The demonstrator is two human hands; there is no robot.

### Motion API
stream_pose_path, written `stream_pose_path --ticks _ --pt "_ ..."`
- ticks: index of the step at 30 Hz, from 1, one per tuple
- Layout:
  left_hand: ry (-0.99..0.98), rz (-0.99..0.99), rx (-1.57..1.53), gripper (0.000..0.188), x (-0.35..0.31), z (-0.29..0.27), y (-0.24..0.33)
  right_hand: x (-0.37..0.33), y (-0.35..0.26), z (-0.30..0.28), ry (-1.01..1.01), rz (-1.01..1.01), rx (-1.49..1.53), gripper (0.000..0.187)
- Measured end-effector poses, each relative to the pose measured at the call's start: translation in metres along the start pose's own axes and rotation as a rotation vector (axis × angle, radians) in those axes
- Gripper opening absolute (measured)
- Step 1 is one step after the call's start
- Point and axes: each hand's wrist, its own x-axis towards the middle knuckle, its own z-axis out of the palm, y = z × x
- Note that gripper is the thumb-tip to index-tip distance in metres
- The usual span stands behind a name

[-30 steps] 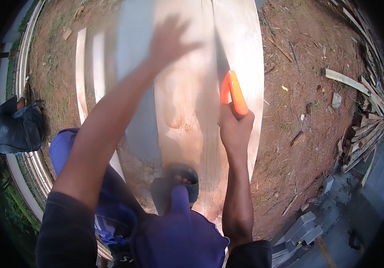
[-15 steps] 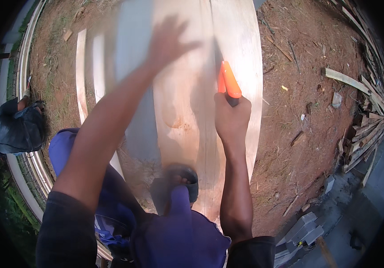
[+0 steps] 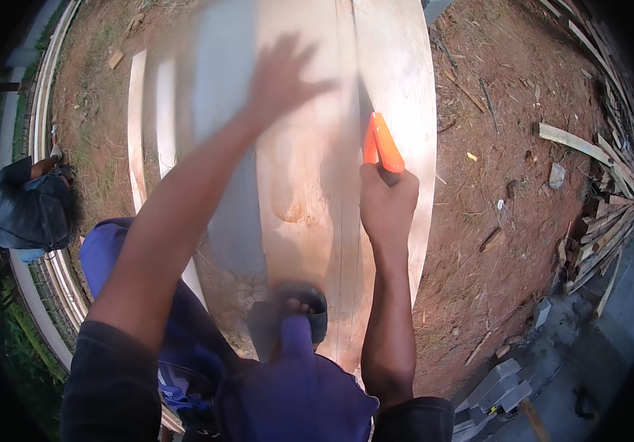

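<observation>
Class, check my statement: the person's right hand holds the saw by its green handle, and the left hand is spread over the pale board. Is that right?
Not quite: the head view shows that the handle is orange, not green. The right hand does hold the saw by it, and the left hand is spread over the pale board.

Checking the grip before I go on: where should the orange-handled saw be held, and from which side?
Best, I think, by the near end of its orange handle, coming from the near side, where the right hand grips it: the looped handle is nearest, the dark blade points away along the board.
</observation>
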Motion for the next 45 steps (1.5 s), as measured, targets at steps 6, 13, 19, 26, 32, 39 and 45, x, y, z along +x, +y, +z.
stream_pose_path --ticks 6,13,19,26,32,39,45 --pt "0.031 -0.015 0.037 0.094 -0.005 0.002 -0.017 -0.174 0.034 -0.085 -0.032 0.13 -0.099 0.01" --pt "-0.008 -0.009 0.022 0.093 -0.009 -0.001 -0.006 -0.082 0.031 -0.04 0.007 0.163 0.098 0.023" --pt "-0.015 -0.029 0.029 0.091 -0.006 0.005 -0.012 -0.043 0.006 -0.014 -0.048 0.124 0.07 0.019" --pt "0.024 0.027 0.055 0.09 -0.003 0.002 -0.004 -0.207 0.036 -0.112 -0.039 0.154 -0.146 0.022" --pt "0.027 0.041 0.02 0.09 0.01 0.003 0.005 0.021 -0.018 -0.004 0.0 0.067 -0.054 0.025" --pt "0.03 0.004 0.046 0.09 -0.006 0.003 -0.013 -0.19 0.034 -0.105 -0.084 0.035 -0.166 0.021" --pt "0.005 0.02 0.05 0.092 -0.001 -0.001 -0.004 -0.136 0.005 -0.075 -0.013 0.172 -0.015 0.009"
